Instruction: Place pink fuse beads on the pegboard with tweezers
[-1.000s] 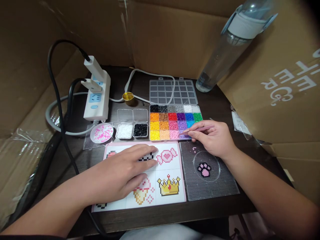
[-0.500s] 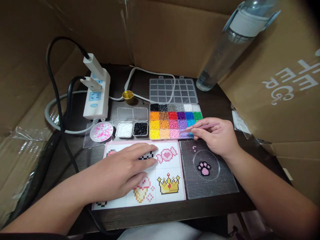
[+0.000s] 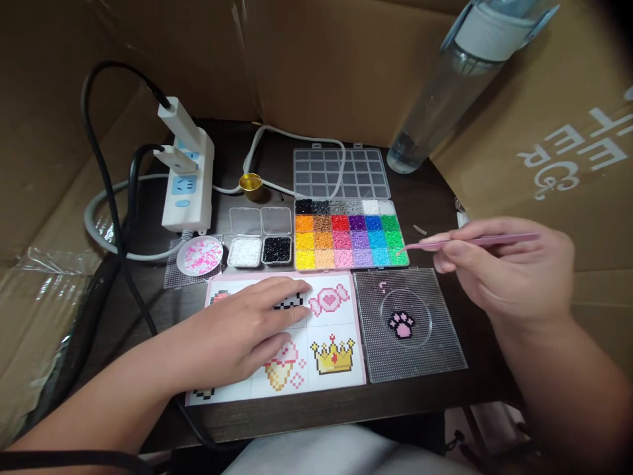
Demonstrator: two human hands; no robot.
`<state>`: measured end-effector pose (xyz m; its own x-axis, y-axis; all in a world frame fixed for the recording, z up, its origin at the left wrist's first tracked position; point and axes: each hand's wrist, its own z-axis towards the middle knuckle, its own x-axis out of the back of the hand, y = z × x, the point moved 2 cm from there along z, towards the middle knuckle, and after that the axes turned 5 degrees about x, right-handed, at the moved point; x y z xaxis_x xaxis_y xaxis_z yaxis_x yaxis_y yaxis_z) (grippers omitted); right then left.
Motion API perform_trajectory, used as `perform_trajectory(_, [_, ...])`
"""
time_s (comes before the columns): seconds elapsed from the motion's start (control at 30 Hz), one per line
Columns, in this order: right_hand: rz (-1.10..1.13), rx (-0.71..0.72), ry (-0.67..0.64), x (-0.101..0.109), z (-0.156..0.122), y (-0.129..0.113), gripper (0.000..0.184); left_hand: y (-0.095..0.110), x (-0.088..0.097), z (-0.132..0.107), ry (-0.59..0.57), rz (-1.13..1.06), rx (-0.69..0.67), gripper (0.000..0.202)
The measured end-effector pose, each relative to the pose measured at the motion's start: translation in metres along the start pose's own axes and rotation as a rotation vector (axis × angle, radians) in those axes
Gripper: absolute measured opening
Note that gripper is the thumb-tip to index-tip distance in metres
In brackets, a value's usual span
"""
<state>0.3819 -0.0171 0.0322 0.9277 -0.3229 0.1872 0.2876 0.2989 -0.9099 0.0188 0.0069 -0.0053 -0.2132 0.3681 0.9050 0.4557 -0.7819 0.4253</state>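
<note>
My left hand lies flat with fingers spread on the pattern sheet, covering part of its pixel drawings. Candy and crown pictures show to the right of it. In my right hand are pink tweezers, pinched between thumb and fingers. Their tip, perhaps with a tiny pink bead, hovers by the green corner of the sorted bead box. Below the tip is a clear pegboard, bearing a pink-and-black paw of beads and a few loose-looking pink beads near its top edge.
Behind the sheet stand small boxes of white beads and black beads. A dish of pink and white beads is at left, near a power strip with cables. A gold cup and a water bottle stand farther back.
My right hand has moved right with the tweezers, from the purple compartments to the box's right edge, uncovering the pegboard. My left hand stays on the sheet. The view shifted slightly.
</note>
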Motion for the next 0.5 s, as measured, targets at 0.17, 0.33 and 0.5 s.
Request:
perform_trajectory(0.17, [-0.056,-0.122,-0.023,0.023,-0.032,0.014,0.016,0.001,0.001,0.002,0.021,-0.001,-0.001,0.042])
perform_trajectory(0.33, [0.007,-0.153,-0.077,0.021,-0.051,0.04,0.016,0.0,0.0,0.002,0.041,-0.027,-0.003,0.04])
perform_trajectory(0.5, [-0.023,-0.137,-0.092,0.014,-0.049,0.039,0.016,0.0,0.0,0.0,0.022,0.017,-0.006,0.042])
